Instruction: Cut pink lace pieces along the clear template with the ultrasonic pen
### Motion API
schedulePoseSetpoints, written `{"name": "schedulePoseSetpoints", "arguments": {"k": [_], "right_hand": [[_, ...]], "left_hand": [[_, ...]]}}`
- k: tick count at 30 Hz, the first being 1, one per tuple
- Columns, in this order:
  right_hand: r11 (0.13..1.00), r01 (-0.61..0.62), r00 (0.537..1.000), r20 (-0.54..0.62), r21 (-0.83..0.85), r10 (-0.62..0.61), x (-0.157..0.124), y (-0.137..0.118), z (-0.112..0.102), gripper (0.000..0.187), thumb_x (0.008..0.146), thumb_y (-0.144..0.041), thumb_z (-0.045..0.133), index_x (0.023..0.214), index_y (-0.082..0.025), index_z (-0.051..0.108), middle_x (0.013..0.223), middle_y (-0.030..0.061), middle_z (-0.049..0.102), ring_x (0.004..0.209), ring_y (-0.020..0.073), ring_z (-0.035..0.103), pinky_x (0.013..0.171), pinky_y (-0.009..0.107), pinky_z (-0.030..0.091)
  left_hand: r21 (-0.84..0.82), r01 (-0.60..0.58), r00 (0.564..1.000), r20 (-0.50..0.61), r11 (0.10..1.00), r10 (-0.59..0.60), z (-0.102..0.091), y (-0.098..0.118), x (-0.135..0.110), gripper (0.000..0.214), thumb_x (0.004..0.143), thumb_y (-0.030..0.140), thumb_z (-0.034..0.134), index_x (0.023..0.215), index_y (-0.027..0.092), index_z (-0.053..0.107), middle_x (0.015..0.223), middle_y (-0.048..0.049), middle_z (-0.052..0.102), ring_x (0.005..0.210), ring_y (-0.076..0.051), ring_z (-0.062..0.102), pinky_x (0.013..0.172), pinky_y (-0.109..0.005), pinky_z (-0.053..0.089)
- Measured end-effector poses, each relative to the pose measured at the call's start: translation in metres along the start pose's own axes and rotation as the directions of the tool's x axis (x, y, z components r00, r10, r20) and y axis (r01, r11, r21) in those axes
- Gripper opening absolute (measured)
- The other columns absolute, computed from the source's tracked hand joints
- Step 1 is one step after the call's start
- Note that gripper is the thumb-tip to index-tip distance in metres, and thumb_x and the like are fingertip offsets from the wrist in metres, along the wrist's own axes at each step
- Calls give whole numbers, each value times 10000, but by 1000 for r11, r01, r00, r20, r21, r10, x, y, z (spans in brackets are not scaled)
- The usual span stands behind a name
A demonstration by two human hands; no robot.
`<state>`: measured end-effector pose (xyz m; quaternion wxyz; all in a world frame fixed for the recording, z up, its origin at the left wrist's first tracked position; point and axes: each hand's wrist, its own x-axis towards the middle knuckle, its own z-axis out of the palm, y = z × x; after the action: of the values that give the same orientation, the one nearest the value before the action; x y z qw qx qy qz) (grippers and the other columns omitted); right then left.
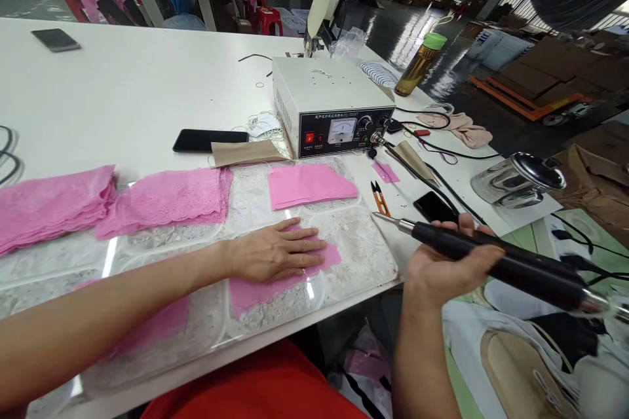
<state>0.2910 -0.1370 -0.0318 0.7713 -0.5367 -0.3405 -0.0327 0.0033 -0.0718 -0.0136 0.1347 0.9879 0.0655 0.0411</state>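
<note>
My left hand (278,252) lies flat on a pink fabric piece (250,294), fingers spread toward the right. In my right hand (449,262) is a black handheld ultrasonic welder (515,268), its pointed metal tip aimed left over the mat's right edge. Behind my left hand lies a neat stack of smooth pink fabric pieces (312,185). To the left sit two piles of pink lace fabric (167,200). Another pink piece (157,327) is partly covered by my left forearm. All of these rest on a clear-topped, marble-patterned mat (354,255).
A white welder control box (334,105) stands at the back, cables running right. Orange thread snips (380,200), a dark phone (435,207) and a steel mug (515,180) are near my right hand. A black phone (209,140) and an amber bottle (420,65) stand farther off.
</note>
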Motion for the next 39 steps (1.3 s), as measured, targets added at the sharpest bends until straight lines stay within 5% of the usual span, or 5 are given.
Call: {"name": "schedulePoseSetpoints", "arguments": {"k": [5,10,39], "right_hand": [[928,-184,977,161,325,138,1,-43,-11,352,871,-392,293,894,-232,606,881,41,531,529,113,459,458,302,406],[922,-280,940,274,268,206,-13,-65,0,237,819,-332,316,782,-223,523,735,7,446,464,97,417,428,275,368],[864,-324,926,316,385,206,-21,-60,12,130,662,-274,502,711,-176,572,639,-13,594,433,102,513,398,261,444]], "left_hand": [[19,1,1000,14,1000,-2,1,0,0,419,1035,351,328,1434,268,422,1525,-13,366,1435,-211,290,1211,-436,73],[-3,21,999,32,1000,-21,0,1,1,413,1028,341,356,1431,284,425,1521,-16,373,1436,-214,287,1211,-446,93],[3,-20,1000,-22,1000,20,5,0,0,427,1035,332,309,1422,218,448,1516,-33,381,1421,-256,314,1204,-461,95]]}}
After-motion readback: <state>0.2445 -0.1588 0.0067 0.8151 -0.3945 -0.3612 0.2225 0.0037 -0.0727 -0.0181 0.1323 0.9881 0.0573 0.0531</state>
